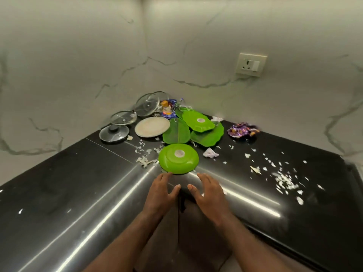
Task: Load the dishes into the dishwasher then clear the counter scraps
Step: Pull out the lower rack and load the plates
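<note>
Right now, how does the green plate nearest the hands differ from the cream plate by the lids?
The green plate is bright green and lies upside down; the cream plate is off-white and seems face up. The green plate sits at the counter edge, the cream plate farther back. Both are round.

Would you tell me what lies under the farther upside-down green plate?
The farther plate rests on overlapping leaf-shaped green plates, whose edges show around it; whatever lies beneath its middle is covered.

rear glass lid [161,94]: mostly behind front lid [147,105] | wrapper [168,109] print: unreadable | forearms [125,242]: cut by bottom edge
</note>
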